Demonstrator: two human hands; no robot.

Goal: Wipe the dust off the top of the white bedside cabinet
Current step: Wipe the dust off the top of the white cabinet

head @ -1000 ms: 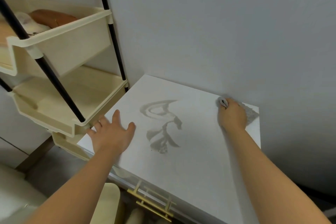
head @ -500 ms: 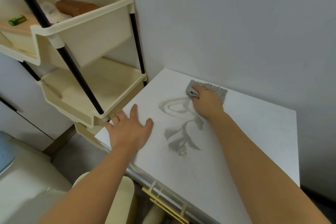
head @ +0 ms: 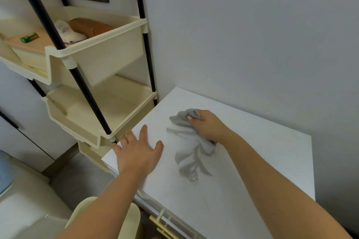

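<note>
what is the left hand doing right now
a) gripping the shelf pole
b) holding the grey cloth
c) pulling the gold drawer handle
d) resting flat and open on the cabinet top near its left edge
d: the left hand lies palm down with fingers spread on the white cabinet top near its left edge, holding nothing, while the right hand has its grip closed on the grey cloth.
</note>
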